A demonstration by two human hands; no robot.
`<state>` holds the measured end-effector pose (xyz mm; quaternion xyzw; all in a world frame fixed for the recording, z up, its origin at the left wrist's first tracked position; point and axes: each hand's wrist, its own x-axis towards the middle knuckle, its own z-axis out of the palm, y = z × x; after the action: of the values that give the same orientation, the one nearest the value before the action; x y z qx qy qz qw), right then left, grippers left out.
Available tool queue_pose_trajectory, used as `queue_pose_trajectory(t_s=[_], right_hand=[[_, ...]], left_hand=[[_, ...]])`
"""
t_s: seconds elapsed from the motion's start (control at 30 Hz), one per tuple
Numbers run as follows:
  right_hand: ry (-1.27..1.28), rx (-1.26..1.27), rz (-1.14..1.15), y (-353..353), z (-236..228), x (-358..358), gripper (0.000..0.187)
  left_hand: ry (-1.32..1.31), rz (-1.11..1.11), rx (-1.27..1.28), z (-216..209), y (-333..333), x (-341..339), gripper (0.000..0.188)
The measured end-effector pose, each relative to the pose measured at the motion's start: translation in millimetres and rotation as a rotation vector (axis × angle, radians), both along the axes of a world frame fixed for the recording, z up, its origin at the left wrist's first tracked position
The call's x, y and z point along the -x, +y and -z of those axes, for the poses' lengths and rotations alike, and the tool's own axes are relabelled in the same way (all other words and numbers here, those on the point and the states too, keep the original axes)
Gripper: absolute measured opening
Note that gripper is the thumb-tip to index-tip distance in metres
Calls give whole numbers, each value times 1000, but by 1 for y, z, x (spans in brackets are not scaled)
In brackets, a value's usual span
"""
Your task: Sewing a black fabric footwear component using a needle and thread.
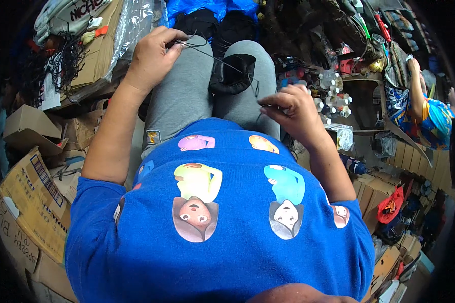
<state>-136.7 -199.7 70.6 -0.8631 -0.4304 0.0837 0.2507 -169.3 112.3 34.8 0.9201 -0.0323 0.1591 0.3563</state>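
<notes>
A thin black shoelace runs slantwise between my two hands, over my lap. My left hand, farther out and to the left, pinches one part of it between thumb and fingertips; a small loop stands out beside the fingers. My right hand, nearer to my body, has thumb and fingers closed on the lace's other part, where it bends in a loose loop. Below the lace a black shoe with a padded collar sits between my grey-trousered thighs, its opening facing up. The rest of the shoe is hidden.
Cardboard boxes and flattened card lie at the left, near a tangle of black cords. Several small bottles with white caps stand to the right of my knees. Another person in a colourful shirt is at the far right.
</notes>
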Motion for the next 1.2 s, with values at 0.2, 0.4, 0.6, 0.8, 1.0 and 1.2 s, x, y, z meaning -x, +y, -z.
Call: queue_pose_trajectory(t_s=[0.2, 0.4, 0.6, 0.8, 1.0, 1.2], right_hand=[[185, 12, 631, -49, 76, -41, 18], [834, -984, 778, -23, 101, -77, 29], [1814, -1677, 438, -5, 71, -67, 36], [1703, -1374, 646, -27, 76, -57, 35], [1526, -1269, 947, -41, 71, -41, 25], [836, -68, 698, -154, 76, -69, 47]], left_hand=[[-133, -43, 93, 11, -1, -12, 14], [120, 357, 1389, 6, -53, -31, 38], [347, 463, 1775, -6, -67, -27, 36], [494, 257, 1720, 0, -55, -32, 36], [486, 144, 1721, 15, -33, -38, 30], [494, 167, 192, -8, 79, -29, 37]])
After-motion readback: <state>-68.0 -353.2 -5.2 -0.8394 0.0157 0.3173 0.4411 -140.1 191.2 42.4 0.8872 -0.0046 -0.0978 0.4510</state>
